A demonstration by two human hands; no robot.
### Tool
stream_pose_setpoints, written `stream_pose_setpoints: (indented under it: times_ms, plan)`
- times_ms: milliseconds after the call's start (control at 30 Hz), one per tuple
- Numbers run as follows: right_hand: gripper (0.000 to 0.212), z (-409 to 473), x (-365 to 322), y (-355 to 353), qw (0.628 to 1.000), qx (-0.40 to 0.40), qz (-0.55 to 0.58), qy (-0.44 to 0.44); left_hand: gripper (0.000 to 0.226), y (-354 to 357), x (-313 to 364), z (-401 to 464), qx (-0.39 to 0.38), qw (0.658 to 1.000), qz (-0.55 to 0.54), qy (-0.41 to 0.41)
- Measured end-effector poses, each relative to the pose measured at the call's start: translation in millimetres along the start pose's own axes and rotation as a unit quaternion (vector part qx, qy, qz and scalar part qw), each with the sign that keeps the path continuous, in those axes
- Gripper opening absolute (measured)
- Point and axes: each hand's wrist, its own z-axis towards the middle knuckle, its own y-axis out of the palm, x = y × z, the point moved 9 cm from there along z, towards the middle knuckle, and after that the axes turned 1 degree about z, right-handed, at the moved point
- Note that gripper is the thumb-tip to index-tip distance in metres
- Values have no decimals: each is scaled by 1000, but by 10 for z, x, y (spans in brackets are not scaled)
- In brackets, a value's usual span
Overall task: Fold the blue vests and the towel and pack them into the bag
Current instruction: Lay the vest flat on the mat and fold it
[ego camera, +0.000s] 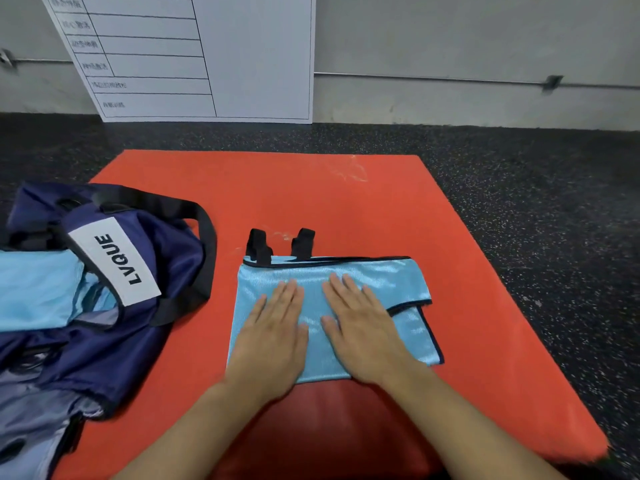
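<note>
Both hands flat on a folded blue vest — mid red mat.

Left hand and right hand press it with straight fingers, gripping nothing. The navy LVQUE bag lies at the left — light blue fabric showing in its mouth.

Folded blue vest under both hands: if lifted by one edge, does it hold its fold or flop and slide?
The folded blue vest probably flops: thin fabric, its right layers already uneven. Its sheen suggests slick cloth, so the layers may slide apart. Both the left hand and right hand press it flat on the red mat, hinting that it would not stay flat unaided.
</note>
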Motion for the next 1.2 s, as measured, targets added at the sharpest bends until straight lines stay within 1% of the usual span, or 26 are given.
stream_pose_setpoints:
  times_ms: [67, 133, 233, 267, 333, 400, 433, 467, 533, 633, 700, 733, 800, 867, 933, 1033, 1100, 1200]
  plan:
    - [83, -21, 342, -55, 999, 0, -22, 48, 71, -8, -296, -11, -14, 998, -11, -55]
    - [84, -56, 679, -163, 994, 8, -47, 98, 78, -33, -572, -44, -25, 995, -10, -100]
    - [81, -91, 837, -270, 987, 30, -57, 144, 75, -135, -734, -82, -3, 992, 1, -127]
    - [81, -73, 746, -286, 989, 40, -47, 135, 72, -160, -701, -84, 6, 992, 6, -124]
    - [78, -18, 374, -231, 997, 35, -23, 69, 67, -205, -464, -88, 22, 995, 3, -96]
    - [73, -38, -94, -98, 1000, 21, -2, -21, 62, -195, -87, -146, 12, 999, -21, -37]
    - [69, -72, -263, -37, 999, 16, 4, -49, 60, -164, 71, -199, 4, 1000, -23, -9]
    - [68, -92, -334, 7, 998, 11, 6, -59, 60, -130, 150, -241, -4, 1000, -19, 9]
    - [73, -67, -204, 12, 999, 9, 10, -33, 62, -83, 55, -246, -12, 1000, -9, 4]
    - [83, 17, 273, -53, 999, 14, 0, 48, 72, -77, -416, -173, -9, 998, -2, -69]
    - [77, 43, 479, -142, 997, 15, -1, 81, 79, -66, -649, -140, -29, 993, -10, -113]
    - [70, 54, 517, -182, 997, 13, 10, 80, 80, -65, -690, -132, -33, 992, -15, -120]
    - [58, 117, 471, -263, 998, 7, 49, 45, 80, -77, -682, -130, -34, 992, -24, -118]
    - [50, 241, 362, -316, 997, -14, 80, -3, 75, -84, -644, -132, -38, 993, -21, -110]
    - [45, 403, 243, -291, 993, -47, 106, -31, 71, -85, -631, -143, -40, 993, -21, -105]
    - [37, 612, 40, -244, 988, -68, 131, -40, 79, -137, -664, -152, -40, 991, -53, -120]
    - [35, 710, -76, -225, 989, -64, 125, -43, 88, -167, -703, -138, -35, 986, -88, -138]
    - [35, 801, -67, -220, 993, -45, 109, -30, 92, -234, -741, -95, -24, 980, -118, -157]
